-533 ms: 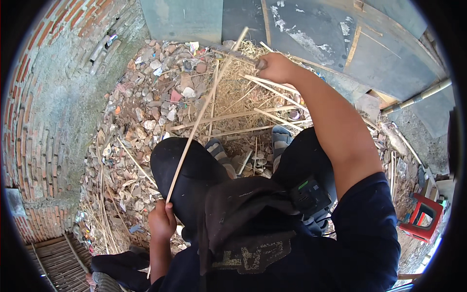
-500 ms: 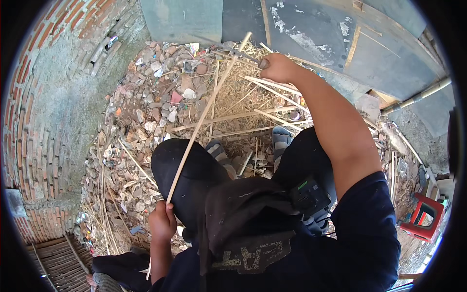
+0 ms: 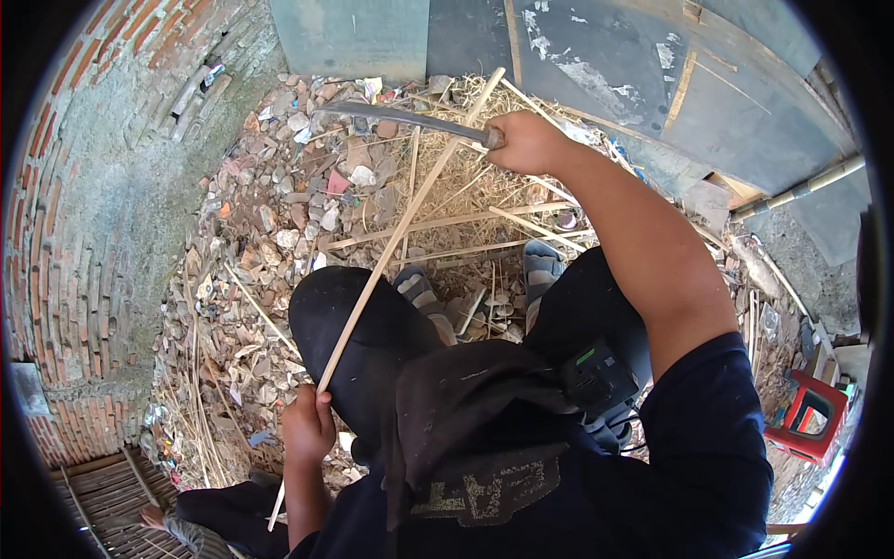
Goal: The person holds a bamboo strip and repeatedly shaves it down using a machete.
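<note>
Left hand [image 3: 309, 429]: grip closed around a long pale stick [image 3: 386, 256], which slants across the left knee [image 3: 321, 312] and over the straw [image 3: 477, 197]; its lower end shows beside the left wrist. Right hand [image 3: 528, 144]: grip wrapped around the handle of a long knife [image 3: 400, 115]. The blade crosses the stick near its far end; contact between the two cannot be confirmed. Rubble [image 3: 270, 252] covers the ground. A red stool [image 3: 799, 443] stands at far right.

Knife handle [image 3: 494, 138] mostly hidden inside the right hand [image 3: 527, 143].
</note>
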Demonstrator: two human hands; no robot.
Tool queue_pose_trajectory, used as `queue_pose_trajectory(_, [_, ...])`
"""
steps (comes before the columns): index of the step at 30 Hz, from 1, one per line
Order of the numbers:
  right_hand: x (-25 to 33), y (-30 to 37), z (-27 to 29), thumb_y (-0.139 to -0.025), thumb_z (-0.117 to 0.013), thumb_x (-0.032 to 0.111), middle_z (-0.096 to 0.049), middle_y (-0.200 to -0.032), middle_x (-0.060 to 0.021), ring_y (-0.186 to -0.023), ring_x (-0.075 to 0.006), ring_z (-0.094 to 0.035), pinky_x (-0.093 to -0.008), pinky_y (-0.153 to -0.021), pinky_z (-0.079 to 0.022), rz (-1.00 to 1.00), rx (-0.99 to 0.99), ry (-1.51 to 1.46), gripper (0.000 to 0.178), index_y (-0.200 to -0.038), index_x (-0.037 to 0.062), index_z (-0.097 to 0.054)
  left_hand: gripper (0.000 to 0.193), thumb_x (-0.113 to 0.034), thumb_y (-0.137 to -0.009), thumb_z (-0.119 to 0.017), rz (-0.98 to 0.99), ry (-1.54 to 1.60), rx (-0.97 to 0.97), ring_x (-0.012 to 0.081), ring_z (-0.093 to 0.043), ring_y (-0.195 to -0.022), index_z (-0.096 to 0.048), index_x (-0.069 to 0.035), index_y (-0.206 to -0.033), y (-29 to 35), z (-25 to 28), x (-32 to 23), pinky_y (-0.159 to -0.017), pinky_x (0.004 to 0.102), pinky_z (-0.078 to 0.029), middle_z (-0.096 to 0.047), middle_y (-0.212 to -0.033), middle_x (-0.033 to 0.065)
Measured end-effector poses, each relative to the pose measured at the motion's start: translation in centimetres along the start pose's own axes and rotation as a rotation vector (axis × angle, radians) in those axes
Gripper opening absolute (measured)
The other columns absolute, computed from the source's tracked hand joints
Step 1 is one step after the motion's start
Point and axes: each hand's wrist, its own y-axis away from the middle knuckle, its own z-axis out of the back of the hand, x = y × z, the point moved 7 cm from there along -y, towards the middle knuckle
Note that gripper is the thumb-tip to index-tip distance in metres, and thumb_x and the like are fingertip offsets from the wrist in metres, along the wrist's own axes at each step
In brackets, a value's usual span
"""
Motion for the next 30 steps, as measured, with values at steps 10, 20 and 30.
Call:
queue_pose_trajectory(10, [-3.1,-0.2,1.5,-0.081,-0.062,0.023,-0.068,-0.082,-0.0154,-0.077,-0.032,-0.066,-0.0444,-0.074,-0.051,-0.132,-0.055,-0.029,0.028,-0.101,0.0058,-0.069,0.029,-0.025,-0.102,-0.051,0.043,0.063,0.019,0.0466,-0.058,-0.057,-0.049,-0.003,-0.084,0.0,-0.1,-0.1,-0.049,0.0493,-0.042,-0.055,-0.059,0.0217])
queue_pose_trajectory(20, [-2.6,-0.5,0.3,-0.079,-0.062,0.019,-0.067,-0.078,-0.0153,-0.076,-0.0295,-0.066,-0.0423,-0.074,-0.052,-0.102,-0.028,-0.065,0.021,-0.092,0.0046,-0.068,0.032,-0.025,-0.103,-0.049,0.063,0.129,0.016,0.0462,-0.056,-0.056,-0.047,-0.002,-0.081,-0.3,-0.2,-0.4,-0.049,0.0479,-0.039,-0.053,-0.058,0.0217])
queue_pose_trajectory(30, [-0.6,-0.4,-0.3,-0.078,-0.064,0.023,-0.07,-0.085,-0.0175,-0.082,-0.0313,-0.068,-0.0437,-0.078,-0.052,0.076,0.098,-0.006,0.026,-0.093,0.0026,-0.069,0.032,-0.025,-0.103,-0.049,0.053,0.128,0.012,0.0464,-0.054,-0.055,-0.048,-0.002,-0.079,0.4,0.1,-0.7,-0.048,0.0479,-0.038,-0.053,-0.058,0.0221])
